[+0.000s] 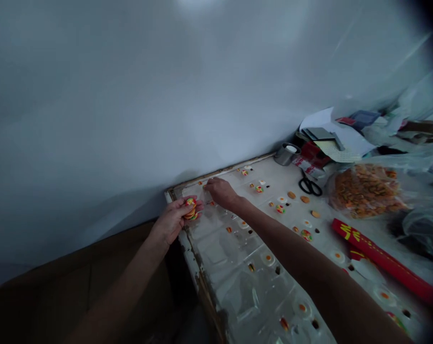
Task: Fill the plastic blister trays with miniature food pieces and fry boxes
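My left hand (173,219) is closed around a small stack of round, red, yellow and green pizza-like miniatures (190,209), held above the table's far left corner. My right hand (221,192) reaches across to its right, fingers bent down and pinched near the table's back edge. What sits in those fingertips is too small to make out. Below both hands, clear plastic pouches (216,255) lie in rows. On and between them are fried-egg miniatures (268,258), small striped pieces (251,267), dark bits (277,270) and more pizza-like miniatures (306,235).
Black scissors (310,185), a metal cup-like holder (287,154) and loose brown pieces (315,214) lie farther right. A bag of orange-brown pieces (368,191) stands behind a long red strip (384,258) with yellow marks. Papers (336,134) pile up at the back, against a pale wall (130,95).
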Motion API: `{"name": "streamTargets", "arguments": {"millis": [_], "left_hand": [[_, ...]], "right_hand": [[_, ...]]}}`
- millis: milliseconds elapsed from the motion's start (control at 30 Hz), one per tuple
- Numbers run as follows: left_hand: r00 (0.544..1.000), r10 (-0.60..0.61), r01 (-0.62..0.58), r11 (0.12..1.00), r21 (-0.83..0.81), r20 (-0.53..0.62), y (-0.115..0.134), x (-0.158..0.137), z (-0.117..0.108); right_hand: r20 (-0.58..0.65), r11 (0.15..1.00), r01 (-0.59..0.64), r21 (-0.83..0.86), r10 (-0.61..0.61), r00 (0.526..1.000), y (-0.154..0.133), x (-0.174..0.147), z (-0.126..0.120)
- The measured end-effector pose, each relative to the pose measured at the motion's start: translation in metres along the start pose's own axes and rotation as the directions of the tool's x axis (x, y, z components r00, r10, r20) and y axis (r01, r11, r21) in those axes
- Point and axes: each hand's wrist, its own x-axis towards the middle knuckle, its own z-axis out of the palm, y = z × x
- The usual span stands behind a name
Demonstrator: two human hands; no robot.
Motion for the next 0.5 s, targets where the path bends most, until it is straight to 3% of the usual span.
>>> {"name": "streamTargets", "arguments": {"millis": [67, 133, 267, 367, 500], "left_hand": [[1.000, 0.005, -0.005, 0.999, 0.051, -0.011, -0.003, -0.001, -0.002], [0.999, 0.017, -0.013, 0.996, 0.091, -0.042, -0.004, 0.001, 0.001], [0.999, 0.031, -0.032, 0.990, 0.136, 0.007, -0.001, 0.010, 0.026], [1.000, 0.014, -0.016, 0.996, 0.086, 0.020, 0.004, 0.016, 0.048], [0.996, -0.080, 0.077, 0.995, -0.066, -0.033, 0.009, 0.019, 0.050]], "right_hand": [[-0.058, 0.993, -0.041, 0.109, 0.047, 0.997, -0.008, -0.007, -0.004], [-0.095, 0.929, -0.111, 0.354, 0.153, 0.984, -0.020, -0.016, -0.013], [0.058, 0.619, -0.194, 0.761, 0.234, 0.971, -0.033, -0.031, -0.035], [0.122, 0.488, -0.299, 0.820, 0.361, 0.924, -0.019, -0.039, -0.049], [0.248, 0.422, -0.527, 0.737, 0.557, 0.793, 0.010, -0.059, -0.047]]}}
